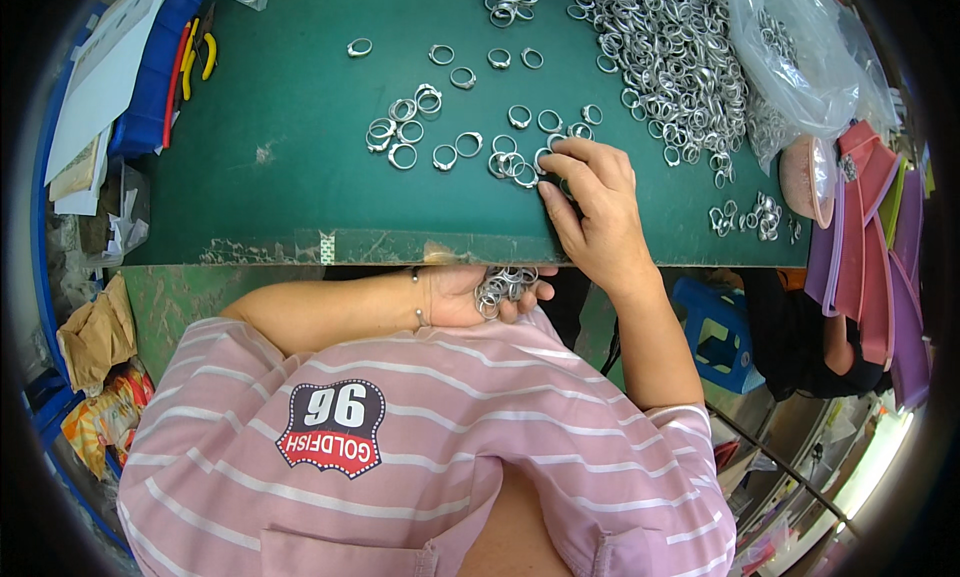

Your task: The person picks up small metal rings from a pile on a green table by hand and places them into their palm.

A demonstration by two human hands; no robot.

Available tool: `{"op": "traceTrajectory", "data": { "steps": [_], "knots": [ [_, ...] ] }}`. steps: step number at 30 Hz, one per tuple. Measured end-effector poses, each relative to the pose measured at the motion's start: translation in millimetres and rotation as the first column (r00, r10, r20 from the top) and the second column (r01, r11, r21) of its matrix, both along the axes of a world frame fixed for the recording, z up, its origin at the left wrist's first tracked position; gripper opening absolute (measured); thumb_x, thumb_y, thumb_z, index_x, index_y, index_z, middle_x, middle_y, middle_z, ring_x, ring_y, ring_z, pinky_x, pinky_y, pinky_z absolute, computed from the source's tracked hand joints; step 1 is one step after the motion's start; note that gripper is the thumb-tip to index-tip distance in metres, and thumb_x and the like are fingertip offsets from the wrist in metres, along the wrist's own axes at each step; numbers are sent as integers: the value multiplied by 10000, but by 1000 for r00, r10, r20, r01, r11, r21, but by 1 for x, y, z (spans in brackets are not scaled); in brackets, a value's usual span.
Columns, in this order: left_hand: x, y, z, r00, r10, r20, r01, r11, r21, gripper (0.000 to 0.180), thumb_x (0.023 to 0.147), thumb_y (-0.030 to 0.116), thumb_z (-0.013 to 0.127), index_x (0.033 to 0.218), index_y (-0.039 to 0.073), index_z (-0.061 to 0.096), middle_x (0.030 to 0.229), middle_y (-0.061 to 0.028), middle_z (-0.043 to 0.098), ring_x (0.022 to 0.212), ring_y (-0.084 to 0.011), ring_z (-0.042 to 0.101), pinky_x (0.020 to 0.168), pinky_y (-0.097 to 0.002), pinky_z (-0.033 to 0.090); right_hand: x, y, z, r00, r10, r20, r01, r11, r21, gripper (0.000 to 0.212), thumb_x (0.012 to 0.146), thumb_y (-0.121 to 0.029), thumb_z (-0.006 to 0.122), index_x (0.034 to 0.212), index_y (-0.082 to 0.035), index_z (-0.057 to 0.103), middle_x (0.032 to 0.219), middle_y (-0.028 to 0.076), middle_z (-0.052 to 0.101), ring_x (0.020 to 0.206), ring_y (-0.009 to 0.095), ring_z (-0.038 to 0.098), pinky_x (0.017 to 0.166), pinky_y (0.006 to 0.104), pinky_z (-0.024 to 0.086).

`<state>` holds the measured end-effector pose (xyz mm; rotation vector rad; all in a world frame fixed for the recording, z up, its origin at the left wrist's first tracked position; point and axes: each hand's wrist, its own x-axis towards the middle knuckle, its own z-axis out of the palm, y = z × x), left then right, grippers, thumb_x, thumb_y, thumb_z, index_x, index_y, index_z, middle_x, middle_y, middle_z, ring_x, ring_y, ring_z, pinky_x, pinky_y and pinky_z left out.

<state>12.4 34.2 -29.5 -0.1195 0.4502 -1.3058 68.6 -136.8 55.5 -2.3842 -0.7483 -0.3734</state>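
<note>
Over the desk [280, 152], right hand [605, 202] palm down and partly open: thumb and forefinger bent, tips a little apart, forefinger tip at a ring's rim, no firm hold to be seen, other fingers' undersides hidden. Below the near edge, left hand [462, 299] palm up, cupped, fingers curled loosely round a handful of rings [503, 289].

Just left of the right thumb and forefinger, a ring cluster [514, 167], partly overlapping; much nearer to the right hand than to the left, and from the left palm straight ahead across the desk edge. Round and mostly lying flat, so no long axis to speak of, only raised settings pointing various ways.

Farther left, a loose group of rings [405, 130]. Ahead and right, a large heap of rings [680, 62] beside a clear plastic bag [795, 47]; at far left, yellow-handled pliers [209, 57] by a blue bin [148, 102].
</note>
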Motion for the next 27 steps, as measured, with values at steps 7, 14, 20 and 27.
{"op": "traceTrajectory", "data": {
  "steps": [7,14,20,27],
  "knots": [
    [-1,0,0,1000,3,6,-3,1000,6,395,995,312,447,1177,-25,547,1021,-197,586,808,-210,587,543,-229,487,1,-2,-3,973,-233,12,233,972,-28,268,742,-50,698,998,-57,619,1019,110,565,921,298,502,833,400,405],
    [-1,0,-2,1000,1,-9,-1,1000,-4,401,1000,316,434,1182,-28,531,1023,-202,588,807,-213,584,541,-236,478,8,-3,-8,958,-285,-38,279,954,-110,362,781,-83,671,1135,-75,595,1155,131,534,1056,327,476,896,440,383],
    [0,-1,0,1000,-5,-12,5,1000,-1,396,1007,310,419,1188,-27,523,1015,-205,595,800,-218,585,540,-245,478,26,2,-5,994,-98,53,102,992,-68,211,776,-51,673,978,-62,613,1073,140,558,1015,316,521,902,446,400],
    [-2,-1,-4,1000,2,-14,-2,1000,11,392,1007,303,418,1172,-31,540,1010,-203,599,811,-218,578,534,-243,473,17,-2,1,970,144,-194,-98,968,229,231,712,-40,698,935,-60,643,972,104,573,873,287,542,804,378,429]
  ]
}}
